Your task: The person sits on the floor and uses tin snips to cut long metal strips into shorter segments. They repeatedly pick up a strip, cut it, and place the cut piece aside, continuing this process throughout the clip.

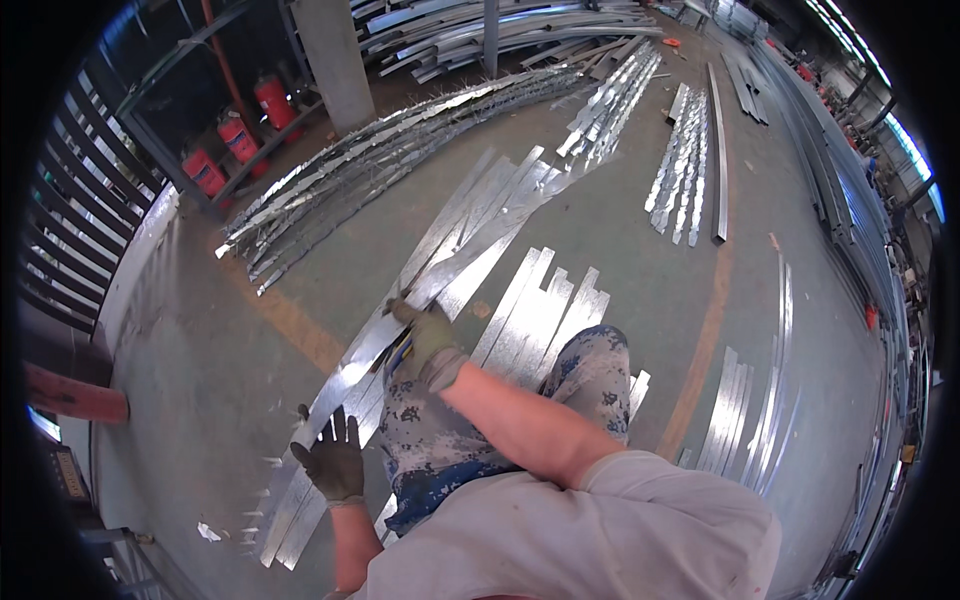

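Observation:
A long shiny metal strip (pixel 440 272) runs slantwise in front of me, above other flat strips on the floor. My right hand (pixel 428 335), in a grey-green glove, is closed on the strip's near edge around its middle. Just below that hand shows a small thing with yellow and blue parts (pixel 398 352); its kind is hard to make out. My left hand (pixel 334 464), in a dark glove, has its fingers spread beside the strip's lower end, and whether it touches the metal is unclear. Several flat metal strips (pixel 535 310) lie side by side right of my right hand.
Bundles of jagged metal strips (pixel 400 135) lie farther off. Long profiles (pixel 480 35) are stacked behind a concrete pillar (pixel 335 65). Red fire extinguishers (pixel 238 138) stand at the left near a slatted dark railing (pixel 85 190). More strips (pixel 725 415) lie at the right.

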`<action>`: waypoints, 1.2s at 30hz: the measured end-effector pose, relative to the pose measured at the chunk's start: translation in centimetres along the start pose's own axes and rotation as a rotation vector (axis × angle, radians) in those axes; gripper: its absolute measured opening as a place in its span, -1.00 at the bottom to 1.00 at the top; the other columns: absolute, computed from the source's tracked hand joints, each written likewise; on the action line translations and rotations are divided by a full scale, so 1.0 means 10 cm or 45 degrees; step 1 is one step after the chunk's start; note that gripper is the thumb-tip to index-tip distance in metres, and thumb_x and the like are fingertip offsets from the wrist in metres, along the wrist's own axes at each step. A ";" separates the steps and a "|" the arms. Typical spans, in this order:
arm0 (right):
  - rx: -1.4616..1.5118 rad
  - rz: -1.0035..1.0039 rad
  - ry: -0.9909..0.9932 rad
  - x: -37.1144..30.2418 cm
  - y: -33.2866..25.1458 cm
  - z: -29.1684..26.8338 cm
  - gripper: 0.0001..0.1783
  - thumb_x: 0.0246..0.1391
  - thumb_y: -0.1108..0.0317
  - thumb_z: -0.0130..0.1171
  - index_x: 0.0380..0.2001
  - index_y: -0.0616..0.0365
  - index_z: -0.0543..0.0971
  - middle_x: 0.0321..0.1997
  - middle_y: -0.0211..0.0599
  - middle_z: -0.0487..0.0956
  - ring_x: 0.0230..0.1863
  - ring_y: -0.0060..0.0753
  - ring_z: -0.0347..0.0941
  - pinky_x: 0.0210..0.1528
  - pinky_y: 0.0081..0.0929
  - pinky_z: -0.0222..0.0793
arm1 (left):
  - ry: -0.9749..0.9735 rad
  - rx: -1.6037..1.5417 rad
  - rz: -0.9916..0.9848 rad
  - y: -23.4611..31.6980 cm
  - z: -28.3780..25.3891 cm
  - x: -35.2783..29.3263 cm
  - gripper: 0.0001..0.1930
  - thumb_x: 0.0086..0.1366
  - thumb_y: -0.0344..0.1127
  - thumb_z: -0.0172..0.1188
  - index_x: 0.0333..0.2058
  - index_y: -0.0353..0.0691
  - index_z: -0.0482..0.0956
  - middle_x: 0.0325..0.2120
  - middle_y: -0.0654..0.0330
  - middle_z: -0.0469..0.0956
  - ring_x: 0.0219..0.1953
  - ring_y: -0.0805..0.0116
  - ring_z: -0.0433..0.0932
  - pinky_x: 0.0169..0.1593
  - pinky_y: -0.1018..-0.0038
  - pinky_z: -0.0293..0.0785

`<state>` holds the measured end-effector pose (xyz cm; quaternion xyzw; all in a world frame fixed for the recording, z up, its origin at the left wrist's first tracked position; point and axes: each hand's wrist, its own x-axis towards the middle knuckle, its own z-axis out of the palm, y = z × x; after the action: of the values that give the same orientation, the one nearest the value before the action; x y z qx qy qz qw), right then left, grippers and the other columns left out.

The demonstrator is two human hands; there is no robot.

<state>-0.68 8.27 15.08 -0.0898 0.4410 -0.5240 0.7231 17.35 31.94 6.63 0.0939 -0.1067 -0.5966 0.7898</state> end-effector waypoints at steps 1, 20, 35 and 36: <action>-0.034 0.002 0.014 -0.05 0.07 0.00 -0.54 0.24 0.50 0.46 0.18 0.29 0.61 -0.06 -0.14 0.74 -0.09 -0.19 0.67 -0.04 -0.19 0.60 | 0.040 -0.106 -0.015 -0.14 0.19 0.08 -0.32 0.65 0.20 0.11 0.58 0.04 0.38 0.59 0.09 0.35 0.66 0.07 0.20 0.66 -0.06 0.09; -0.410 -0.473 -0.891 0.55 -1.01 -0.66 -0.42 0.57 -0.14 0.15 0.28 0.13 0.61 0.16 -0.18 0.72 0.23 -0.18 0.65 0.40 -0.09 0.52 | 0.399 0.010 0.405 0.16 -0.13 -0.38 -0.65 0.63 -0.13 0.25 0.23 -0.16 0.62 0.16 0.18 0.69 0.22 0.21 0.67 0.35 0.16 0.64; -0.034 0.169 -0.717 1.32 -0.90 -1.68 -0.32 0.46 -0.10 0.31 0.36 0.20 0.54 0.24 -0.06 0.71 0.17 0.02 0.69 0.39 0.17 0.57 | 0.627 0.124 0.434 0.65 0.05 -0.98 -0.63 0.75 -0.17 -0.03 0.26 -0.30 0.55 0.20 -0.07 0.64 0.31 0.00 0.66 0.24 -0.12 0.79; -0.036 0.317 -0.976 1.28 -0.96 -1.79 -0.37 0.48 -0.03 0.31 0.35 0.23 0.56 0.30 -0.08 0.68 0.19 0.02 0.69 0.45 0.09 0.54 | 0.641 -0.024 0.444 0.69 0.14 -0.95 -0.67 0.75 -0.25 -0.02 0.24 -0.35 0.53 0.18 -0.12 0.66 0.23 -0.15 0.70 0.31 -0.17 0.75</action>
<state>-19.49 -0.72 3.15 -0.2346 0.1540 -0.3547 0.8919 20.81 42.90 9.30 0.2117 0.0834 -0.4109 0.8828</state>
